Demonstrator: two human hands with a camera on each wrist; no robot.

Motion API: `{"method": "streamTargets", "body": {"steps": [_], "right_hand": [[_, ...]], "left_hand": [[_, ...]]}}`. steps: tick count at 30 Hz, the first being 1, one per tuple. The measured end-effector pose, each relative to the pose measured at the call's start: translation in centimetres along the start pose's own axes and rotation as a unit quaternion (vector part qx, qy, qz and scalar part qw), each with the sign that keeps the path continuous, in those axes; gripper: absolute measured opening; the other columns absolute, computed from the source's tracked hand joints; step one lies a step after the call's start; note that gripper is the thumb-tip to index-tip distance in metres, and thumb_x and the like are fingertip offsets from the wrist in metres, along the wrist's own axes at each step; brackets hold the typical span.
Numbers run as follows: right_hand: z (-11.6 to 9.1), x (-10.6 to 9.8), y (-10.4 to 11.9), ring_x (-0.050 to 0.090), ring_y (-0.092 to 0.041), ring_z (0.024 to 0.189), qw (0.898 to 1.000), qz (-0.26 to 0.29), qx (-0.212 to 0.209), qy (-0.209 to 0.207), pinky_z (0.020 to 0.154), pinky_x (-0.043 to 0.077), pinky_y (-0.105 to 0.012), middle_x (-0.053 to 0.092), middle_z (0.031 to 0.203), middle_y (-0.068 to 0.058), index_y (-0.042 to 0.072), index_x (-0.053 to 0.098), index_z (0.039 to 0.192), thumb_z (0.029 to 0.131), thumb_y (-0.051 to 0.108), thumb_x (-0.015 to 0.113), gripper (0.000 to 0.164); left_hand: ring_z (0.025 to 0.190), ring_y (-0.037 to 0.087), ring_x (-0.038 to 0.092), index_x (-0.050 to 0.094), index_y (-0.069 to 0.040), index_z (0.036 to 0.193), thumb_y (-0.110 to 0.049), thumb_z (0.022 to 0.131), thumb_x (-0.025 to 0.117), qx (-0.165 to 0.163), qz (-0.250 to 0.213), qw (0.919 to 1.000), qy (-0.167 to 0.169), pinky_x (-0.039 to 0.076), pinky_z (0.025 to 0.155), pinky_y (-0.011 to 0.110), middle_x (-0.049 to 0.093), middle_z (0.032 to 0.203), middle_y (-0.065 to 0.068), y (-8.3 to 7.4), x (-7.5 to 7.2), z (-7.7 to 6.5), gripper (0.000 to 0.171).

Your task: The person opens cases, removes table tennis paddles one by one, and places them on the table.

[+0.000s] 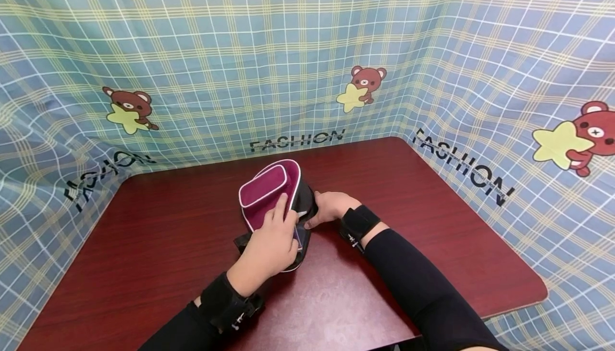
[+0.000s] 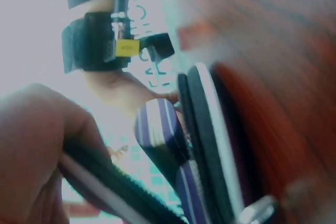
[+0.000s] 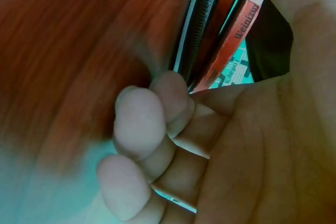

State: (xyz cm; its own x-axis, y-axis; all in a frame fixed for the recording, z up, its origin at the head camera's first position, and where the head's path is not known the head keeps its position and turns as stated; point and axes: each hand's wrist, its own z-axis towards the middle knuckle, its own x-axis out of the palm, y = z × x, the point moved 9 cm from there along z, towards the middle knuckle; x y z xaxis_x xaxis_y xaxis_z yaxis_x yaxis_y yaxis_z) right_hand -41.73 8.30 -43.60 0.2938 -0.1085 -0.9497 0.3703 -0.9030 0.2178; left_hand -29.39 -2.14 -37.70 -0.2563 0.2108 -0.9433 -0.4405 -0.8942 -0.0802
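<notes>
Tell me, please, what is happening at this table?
A person has both hands on a maroon and black bag on the table. The left hand holds its maroon flap, and the right hand holds its black side. The zip is open, and something striped shows between its edges; I cannot tell what it is.

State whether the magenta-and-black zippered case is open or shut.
Open: in the left-wrist view, the case's zippered edges stand apart, with purple-striped material visible between them.
</notes>
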Motion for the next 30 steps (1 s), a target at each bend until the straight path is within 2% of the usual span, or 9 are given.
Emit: {"method": "streamTargets", "body": {"steps": [4, 8, 13, 17, 19, 23, 27, 30], "right_hand": [[0.1, 0.1, -0.1, 0.052, -0.019, 0.102, 1.000, -0.007, 0.003, 0.009, 0.083, 0.041, -0.033, 0.054, 0.117, -0.009, 0.001, 0.033, 0.134, 0.056, 0.067, 0.066, 0.107], [0.1, 0.4, -0.3, 0.047, -0.021, 0.111, 1.000, -0.017, 0.005, 0.022, 0.088, 0.038, -0.034, 0.046, 0.128, -0.011, 0.002, 0.027, 0.138, 0.058, 0.069, 0.063, 0.111], [0.3, 0.6, -0.3, 0.044, -0.022, 0.115, 1.000, -0.016, -0.006, 0.025, 0.091, 0.036, -0.035, 0.044, 0.130, -0.011, 0.002, 0.026, 0.138, 0.059, 0.069, 0.063, 0.111], [0.4, 0.5, -0.4, 0.043, -0.021, 0.115, 1.000, -0.008, -0.010, 0.022, 0.091, 0.035, -0.035, 0.044, 0.130, -0.010, 0.003, 0.026, 0.138, 0.059, 0.068, 0.063, 0.110], [0.4, 0.6, -0.4, 0.043, -0.021, 0.116, 1.000, -0.007, -0.009, 0.023, 0.092, 0.035, -0.035, 0.043, 0.131, -0.010, 0.003, 0.025, 0.139, 0.058, 0.068, 0.063, 0.110], [0.6, 0.7, -0.5, 0.043, -0.021, 0.116, 1.000, -0.010, -0.010, 0.022, 0.092, 0.035, -0.035, 0.043, 0.131, -0.010, 0.002, 0.025, 0.139, 0.058, 0.069, 0.063, 0.111], [0.6, 0.7, -0.5, 0.044, -0.020, 0.115, 1.000, -0.008, -0.014, 0.020, 0.091, 0.035, -0.034, 0.044, 0.130, -0.010, 0.002, 0.026, 0.138, 0.058, 0.070, 0.063, 0.111], [0.6, 0.7, -0.5, 0.044, -0.020, 0.114, 1.000, -0.005, -0.015, 0.021, 0.091, 0.036, -0.033, 0.045, 0.129, -0.010, 0.003, 0.028, 0.137, 0.057, 0.070, 0.063, 0.110]], "left_hand": [[0.093, 0.027, 0.043, 0.044, -0.014, 0.107, -0.022, 0.075, 0.055, -0.047, -0.001, 0.9980, -0.042, 0.041, 0.041, 0.036, 0.013, 0.142, 0.014, 0.4, -1.8, -0.2, 0.035], [0.100, 0.030, 0.040, 0.046, -0.018, 0.116, -0.022, 0.074, 0.054, -0.073, 0.026, 0.9949, -0.065, 0.042, 0.042, 0.041, 0.014, 0.142, 0.013, 1.1, -3.7, -0.3, 0.043], [0.113, 0.037, 0.032, 0.045, -0.017, 0.124, -0.018, 0.068, 0.053, -0.074, 0.049, 0.9900, -0.110, 0.044, 0.055, 0.047, 0.017, 0.142, 0.014, 2.7, -6.5, -0.1, 0.057], [0.117, 0.042, 0.027, 0.042, -0.017, 0.128, -0.017, 0.068, 0.054, -0.096, 0.051, 0.9867, -0.121, 0.041, 0.068, 0.053, 0.011, 0.144, 0.014, 5.3, -8.5, 0.1, 0.061], [0.119, 0.043, 0.023, 0.040, -0.016, 0.129, -0.017, 0.070, 0.053, -0.118, 0.044, 0.9855, -0.114, 0.038, 0.074, 0.056, 0.005, 0.145, 0.013, 6.9, -9.1, 0.1, 0.060], [0.123, 0.046, 0.014, 0.037, -0.013, 0.131, -0.016, 0.076, 0.052, -0.158, 0.028, 0.9841, -0.075, 0.030, 0.081, 0.061, -0.005, 0.146, 0.014, 10.2, -9.7, -0.3, 0.058], [0.125, 0.048, 0.001, 0.036, -0.013, 0.133, -0.017, 0.077, 0.058, -0.184, 0.024, 0.9825, -0.002, 0.017, 0.087, 0.064, -0.008, 0.144, 0.019, 13.3, -9.5, -1.1, 0.060], [0.123, 0.051, -0.003, 0.038, -0.014, 0.133, -0.021, 0.075, 0.066, -0.193, 0.027, 0.9790, 0.059, 0.006, 0.089, 0.066, -0.001, 0.142, 0.025, 15.3, -8.8, -1.8, 0.065]]}}
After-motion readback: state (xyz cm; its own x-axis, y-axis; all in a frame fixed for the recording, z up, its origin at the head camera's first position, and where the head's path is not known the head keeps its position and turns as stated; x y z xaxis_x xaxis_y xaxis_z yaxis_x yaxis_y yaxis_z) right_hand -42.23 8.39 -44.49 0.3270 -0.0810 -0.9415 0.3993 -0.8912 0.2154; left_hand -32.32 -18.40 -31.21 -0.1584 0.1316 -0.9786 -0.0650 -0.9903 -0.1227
